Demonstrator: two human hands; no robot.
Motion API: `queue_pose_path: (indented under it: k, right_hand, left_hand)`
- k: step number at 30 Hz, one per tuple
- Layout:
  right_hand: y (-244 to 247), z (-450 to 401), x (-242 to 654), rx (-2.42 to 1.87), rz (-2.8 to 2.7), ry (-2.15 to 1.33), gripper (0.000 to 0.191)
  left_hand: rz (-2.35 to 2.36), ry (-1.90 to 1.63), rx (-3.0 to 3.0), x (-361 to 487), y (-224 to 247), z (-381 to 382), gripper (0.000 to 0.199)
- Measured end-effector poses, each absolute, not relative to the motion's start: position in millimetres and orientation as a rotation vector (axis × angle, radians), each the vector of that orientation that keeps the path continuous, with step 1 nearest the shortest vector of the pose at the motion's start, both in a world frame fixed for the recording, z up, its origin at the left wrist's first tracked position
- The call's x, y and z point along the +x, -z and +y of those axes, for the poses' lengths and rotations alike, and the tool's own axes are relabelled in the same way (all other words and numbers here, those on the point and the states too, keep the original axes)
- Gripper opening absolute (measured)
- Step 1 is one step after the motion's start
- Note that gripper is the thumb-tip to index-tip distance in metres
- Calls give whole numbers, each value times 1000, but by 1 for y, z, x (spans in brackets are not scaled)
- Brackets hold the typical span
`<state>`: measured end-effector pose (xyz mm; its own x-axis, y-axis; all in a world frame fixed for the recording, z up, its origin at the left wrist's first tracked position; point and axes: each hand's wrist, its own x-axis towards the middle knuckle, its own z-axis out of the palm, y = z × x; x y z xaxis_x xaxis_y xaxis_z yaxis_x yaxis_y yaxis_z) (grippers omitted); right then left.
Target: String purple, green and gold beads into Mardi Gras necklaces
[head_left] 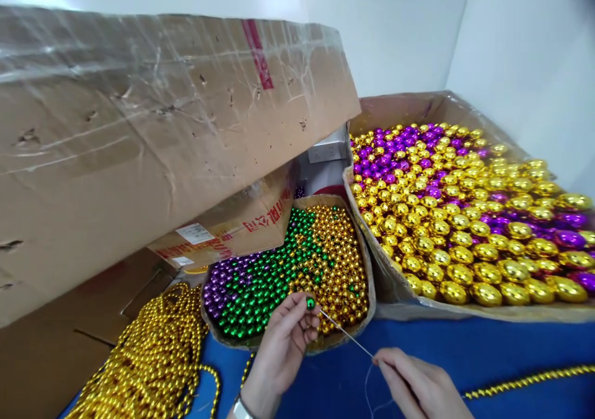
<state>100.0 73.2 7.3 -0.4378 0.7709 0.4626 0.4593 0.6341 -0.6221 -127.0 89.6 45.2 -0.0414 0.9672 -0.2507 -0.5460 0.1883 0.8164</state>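
My left hand [288, 338] pinches a single green bead [310, 303] between thumb and forefinger, over the front edge of a box of small shiny beads [264, 282] in purple, green and gold. Lower right, my right hand [413, 382] is closed on the near end of a long thin needle [346, 333]. The needle's far end points up and left, close beside the green bead; whether it enters the bead I cannot make out. A thin clear thread [367, 388] hangs in a loop below my right fingertips.
A large box of gold and purple beads [465, 239] stands at the right. Strings of gold beads [153, 351] are heaped at lower left, and another strand [530, 382] lies on the blue surface [511, 344]. A big cardboard box [162, 121] overhangs the upper left.
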Motion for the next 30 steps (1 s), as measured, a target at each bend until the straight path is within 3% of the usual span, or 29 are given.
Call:
queue_pose_path:
  k: [23, 30]
  right_hand:
    - [7, 82, 130, -962, -2135, -277, 29]
    - [11, 86, 136, -1104, -2087, -575, 23]
  left_hand:
    - [1156, -1258, 851, -82, -57, 97, 16]
    - [1217, -1273, 1208, -55, -70, 99, 34]
